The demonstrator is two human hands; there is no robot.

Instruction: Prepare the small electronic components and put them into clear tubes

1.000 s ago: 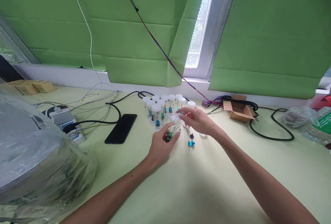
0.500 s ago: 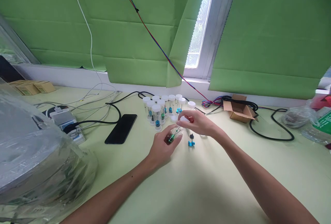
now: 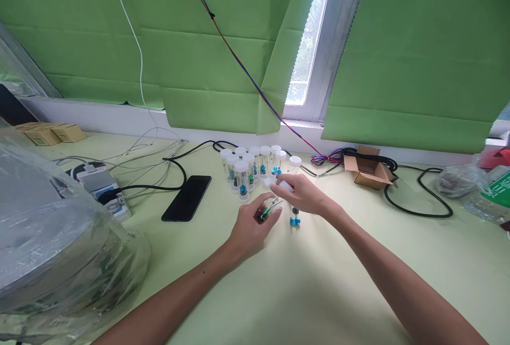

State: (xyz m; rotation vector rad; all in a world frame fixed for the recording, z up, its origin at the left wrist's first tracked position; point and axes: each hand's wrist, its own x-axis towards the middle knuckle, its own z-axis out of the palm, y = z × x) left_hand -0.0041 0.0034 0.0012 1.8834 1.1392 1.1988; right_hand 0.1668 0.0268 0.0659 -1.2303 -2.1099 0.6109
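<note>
My left hand (image 3: 250, 224) is wrapped round a clear plastic tube (image 3: 274, 204) that tilts up to the right, with a small green piece (image 3: 264, 213) inside its lower end. At the tube's upper end, my right hand (image 3: 300, 192) has its fingers closed on a white cap (image 3: 285, 186). Whether the cap is seated on the tube cannot be made out. Just below the right hand, a small blue part (image 3: 295, 221) lies on the table near a small dark piece (image 3: 295, 210). Behind the hands stand several capped clear tubes (image 3: 241, 177) with blue or green pieces inside.
A black phone (image 3: 186, 199) lies left of the tubes. Further left are a power strip (image 3: 109, 193) with cables and a large plastic-wrapped object (image 3: 64, 244). An open cardboard box (image 3: 368, 172) and black cable (image 3: 418, 212) lie at the right, near a plastic bottle (image 3: 488, 199).
My right hand has shifted slightly down and turned, and the white cap now shows in its fingers at the tube's upper end. My left hand has stayed nearly still, holding the tube.
</note>
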